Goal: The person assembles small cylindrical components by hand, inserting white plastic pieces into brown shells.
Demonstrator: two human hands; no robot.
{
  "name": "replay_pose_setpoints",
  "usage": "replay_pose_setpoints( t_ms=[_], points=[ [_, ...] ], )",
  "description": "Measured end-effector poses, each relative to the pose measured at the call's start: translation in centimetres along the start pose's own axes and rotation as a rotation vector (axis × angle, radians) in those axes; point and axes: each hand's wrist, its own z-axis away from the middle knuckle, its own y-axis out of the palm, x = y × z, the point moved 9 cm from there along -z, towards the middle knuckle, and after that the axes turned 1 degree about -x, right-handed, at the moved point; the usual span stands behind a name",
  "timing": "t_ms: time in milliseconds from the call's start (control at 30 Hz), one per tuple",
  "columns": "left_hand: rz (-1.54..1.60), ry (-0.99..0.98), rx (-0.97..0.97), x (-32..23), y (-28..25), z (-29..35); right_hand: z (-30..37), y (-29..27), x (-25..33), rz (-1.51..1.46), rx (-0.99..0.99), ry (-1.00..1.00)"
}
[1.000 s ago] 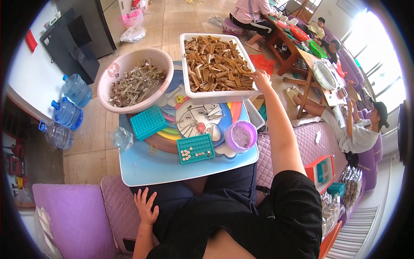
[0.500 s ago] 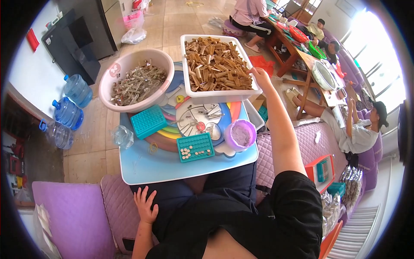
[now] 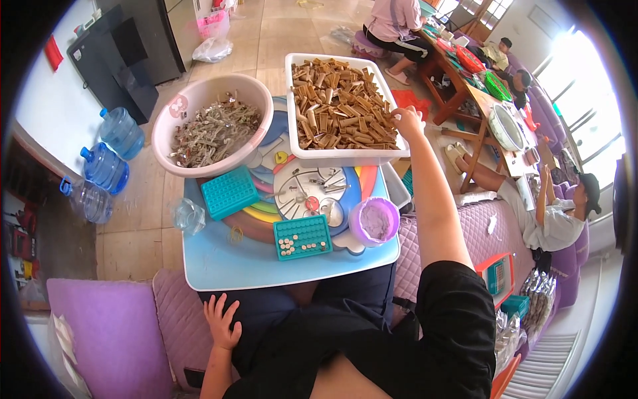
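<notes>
My left hand [image 3: 222, 322] rests on my left thigh with its fingers spread, holding nothing. My right arm reaches forward to the right rim of a white plastic tub [image 3: 352, 157] heaped with short brown strip-like pieces [image 3: 339, 106]. Bent and close together, the fingers of my right hand [image 3: 409, 122] are over that rim beside the pieces; what they hold, if anything, is too small to make out. Nearer me on the low table [image 3: 266, 272] lie a teal tray [image 3: 304, 237] with several small pale round bits in its holes, a second teal tray [image 3: 229, 193] and a purple tub [image 3: 374, 221].
A pink basin [image 3: 212, 123] of shiny tangled scraps stands left of the white tub. A clear plastic cup [image 3: 188, 216] is at the table's left edge. Large water bottles [image 3: 106, 169] stand on the floor. Other people sit at a long table [image 3: 458, 86] at right.
My right hand's fingers have shifted from gripping the tub's rim to bending above it. The view has moved slightly. My left hand stays on my thigh.
</notes>
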Motion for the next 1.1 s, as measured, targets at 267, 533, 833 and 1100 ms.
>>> replay_pose_setpoints(
  t_ms=[267,533,833,1100],
  points=[
    [-0.043,0.039,-0.019,-2.2,-0.9,-1.8,0.0,-3.0,-3.9,-0.603,-0.257,0.104],
    [1.119,-0.199,-0.155,-8.8,0.0,-9.3,25.8,-3.3,15.6,-1.514,0.747,-0.171],
    [1.638,-0.236,-0.161,-12.3,-0.2,-12.2,32.7,-3.4,18.8,-1.323,0.988,-0.408],
    [1.750,-0.593,0.231,-6.5,5.5,-2.5,9.0,-3.9,1.0,-0.614,-0.241,-0.086]
  ],
)
